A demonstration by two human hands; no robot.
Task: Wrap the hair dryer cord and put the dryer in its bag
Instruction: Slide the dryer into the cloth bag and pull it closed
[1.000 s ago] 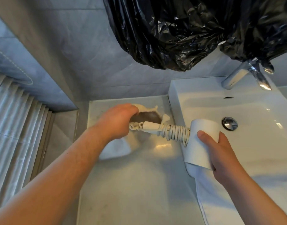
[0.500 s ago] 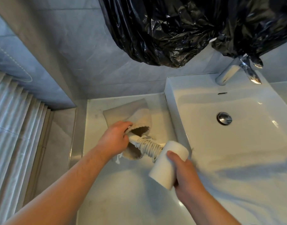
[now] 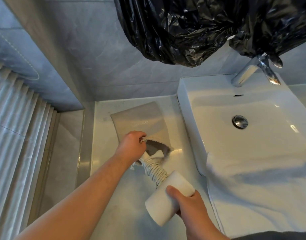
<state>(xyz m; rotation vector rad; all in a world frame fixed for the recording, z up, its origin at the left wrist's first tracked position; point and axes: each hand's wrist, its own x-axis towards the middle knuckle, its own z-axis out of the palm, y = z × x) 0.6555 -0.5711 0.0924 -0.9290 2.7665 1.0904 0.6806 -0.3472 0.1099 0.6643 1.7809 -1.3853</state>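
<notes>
The white hair dryer (image 3: 167, 196) points handle-first at a beige cloth bag (image 3: 140, 122) lying flat on the countertop (image 3: 107, 187). Its cord (image 3: 154, 172) is coiled tightly round the handle. My right hand (image 3: 188, 205) grips the dryer's barrel from below. My left hand (image 3: 133, 146) pinches the near edge of the bag's mouth and holds it open; the dark inside shows. The handle's tip and the plug sit at the mouth, just inside the opening.
A white basin (image 3: 192, 118) with a chrome tap (image 3: 252, 70) stands right of the counter. A white towel (image 3: 252, 187) drapes over its front. A black plastic bag (image 3: 192, 28) hangs overhead. A ribbed wall panel (image 3: 13, 135) is at left.
The bag went from bunched in my left hand to lying flat on the counter. My right hand swung the dryer leftward off the basin edge, and the handle tip now enters the mouth.
</notes>
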